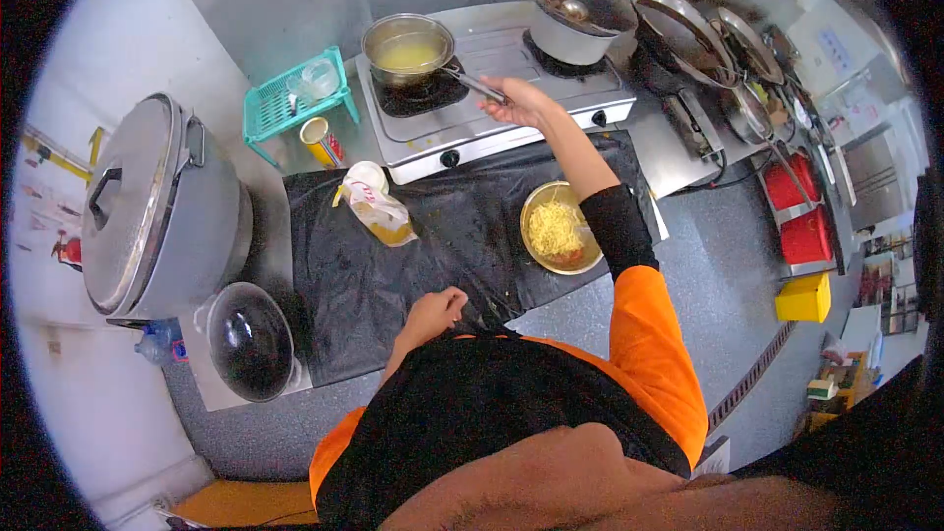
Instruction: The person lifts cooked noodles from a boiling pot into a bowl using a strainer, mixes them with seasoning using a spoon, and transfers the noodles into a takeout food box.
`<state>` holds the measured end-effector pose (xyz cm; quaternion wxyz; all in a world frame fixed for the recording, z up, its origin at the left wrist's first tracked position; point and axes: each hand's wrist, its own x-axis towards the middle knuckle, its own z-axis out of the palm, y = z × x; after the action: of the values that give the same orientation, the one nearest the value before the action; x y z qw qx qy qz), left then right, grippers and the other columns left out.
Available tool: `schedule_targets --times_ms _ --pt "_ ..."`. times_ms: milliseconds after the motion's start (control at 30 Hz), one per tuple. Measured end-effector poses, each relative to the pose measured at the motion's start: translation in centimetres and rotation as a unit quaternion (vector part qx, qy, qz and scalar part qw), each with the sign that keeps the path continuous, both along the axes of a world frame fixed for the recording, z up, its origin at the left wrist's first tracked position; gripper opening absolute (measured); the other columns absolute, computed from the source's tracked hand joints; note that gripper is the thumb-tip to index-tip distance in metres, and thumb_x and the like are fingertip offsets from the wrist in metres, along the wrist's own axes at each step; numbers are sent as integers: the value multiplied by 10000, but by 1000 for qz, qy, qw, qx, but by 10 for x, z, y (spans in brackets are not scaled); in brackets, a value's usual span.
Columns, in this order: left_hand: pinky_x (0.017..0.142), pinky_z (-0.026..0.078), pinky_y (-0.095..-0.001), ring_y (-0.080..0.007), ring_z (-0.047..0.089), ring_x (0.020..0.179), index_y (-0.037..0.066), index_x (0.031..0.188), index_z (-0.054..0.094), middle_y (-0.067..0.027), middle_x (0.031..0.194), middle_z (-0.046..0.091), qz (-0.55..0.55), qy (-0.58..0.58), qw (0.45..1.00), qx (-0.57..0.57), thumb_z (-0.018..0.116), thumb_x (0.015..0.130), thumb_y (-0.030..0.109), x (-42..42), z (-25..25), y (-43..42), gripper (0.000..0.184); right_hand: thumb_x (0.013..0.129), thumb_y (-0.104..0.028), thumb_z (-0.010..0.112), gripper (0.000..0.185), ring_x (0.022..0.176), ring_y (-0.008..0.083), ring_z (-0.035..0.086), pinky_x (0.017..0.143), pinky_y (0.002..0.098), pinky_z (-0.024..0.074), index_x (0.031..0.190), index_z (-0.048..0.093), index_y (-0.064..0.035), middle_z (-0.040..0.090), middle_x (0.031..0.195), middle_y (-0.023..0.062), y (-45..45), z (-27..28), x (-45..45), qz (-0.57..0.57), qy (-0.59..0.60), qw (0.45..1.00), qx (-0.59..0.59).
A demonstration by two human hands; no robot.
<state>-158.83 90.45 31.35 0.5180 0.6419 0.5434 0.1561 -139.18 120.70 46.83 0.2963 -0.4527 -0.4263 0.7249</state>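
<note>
My right hand (518, 103) is closed around the handle of a metal saucepan (408, 31), which sits on the left burner of a white gas stove (423, 159). Yellowish liquid shows inside the pan. My left hand (436, 315) is over the near edge of the black plastic sheet (442, 206), its fingers curled; whether anything is in them I cannot make out. Right of it on the sheet stands a metal bowl (529, 236) with shredded yellow food (556, 228). Farther left lie an opened plastic packet (379, 208) and a white round lid or tub (366, 177).
A large lidded pot (216, 197) and a dark wok (251, 342) stand at the left. Behind the sheet are a yellow can (322, 141) and a green rack (285, 108). Another pot (570, 34) occupies the right burner. Several pans (678, 34) crowd the right counter.
</note>
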Motion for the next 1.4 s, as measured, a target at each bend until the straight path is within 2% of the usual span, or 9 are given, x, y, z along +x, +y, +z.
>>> schedule_targets --times_ms 267,500,667,933,1000,1133,1233,1333,1400 --pt "600 473 -323 -199 624 607 84 966 578 -68 711 641 8 19 1000 9 464 886 302 14 17 4 258 856 -267 555 313 581 148 584 442 193 475 964 472 15 600 883 208 4 -12 5 -32 13 999 -40" --pt "604 474 -325 -205 630 631 75 959 579 -77 725 646 42 8 999 9 460 888 294 0 7 -14 259 781 -105 580 142 370 58 312 317 207 190 700 511 -11 481 567 51 12 5 3 -64 -147 983 87" --pt "605 476 -322 -194 629 624 77 953 579 -59 719 649 70 -7 997 11 451 892 300 -13 -11 -20 264 766 -107 584 124 355 63 301 311 224 184 707 518 -19 476 544 47 29 38 -10 -47 -179 976 113" --pt "611 478 -314 -187 630 621 71 948 577 -45 703 650 109 -8 994 22 445 894 308 -14 0 -19 277 725 -128 589 129 333 70 311 307 238 211 732 583 1 462 491 41 51 84 -28 8 -333 931 153" --pt "629 479 -319 -192 630 621 70 953 577 -51 717 651 108 0 994 19 448 892 310 -15 2 -18 279 727 -125 543 250 309 109 340 301 284 237 492 481 -65 405 409 26 54 89 -34 21 -378 902 208" --pt "646 477 -328 -203 633 646 71 955 583 -55 730 651 115 -17 993 2 455 889 313 -18 3 -14 282 719 -139 551 238 327 129 402 317 307 296 504 534 -39 447 424 56 44 105 -43 47 -379 870 313" --pt "647 474 -335 -215 632 692 73 944 592 -52 730 649 114 -31 993 3 457 886 317 -18 0 -6 285 692 -145 588 158 357 185 486 397 334 406 616 645 -19 526 460 102 59 106 -47 146 -451 758 448" --pt "637 475 -336 -214 629 684 76 936 591 -52 725 648 89 -20 995 29 450 888 320 -15 5 3 286 683 -157 594 155 398 199 530 439 345 435 635 645 -18 545 479 115 66 113 -56 59 -449 838 305" --pt "630 475 -334 -212 628 666 77 939 590 -51 724 648 89 -30 995 30 447 890 323 -13 5 9 288 682 -182 604 181 404 211 534 456 356 442 651 642 -7 543 481 118 71 119 -60 95 -462 807 356"
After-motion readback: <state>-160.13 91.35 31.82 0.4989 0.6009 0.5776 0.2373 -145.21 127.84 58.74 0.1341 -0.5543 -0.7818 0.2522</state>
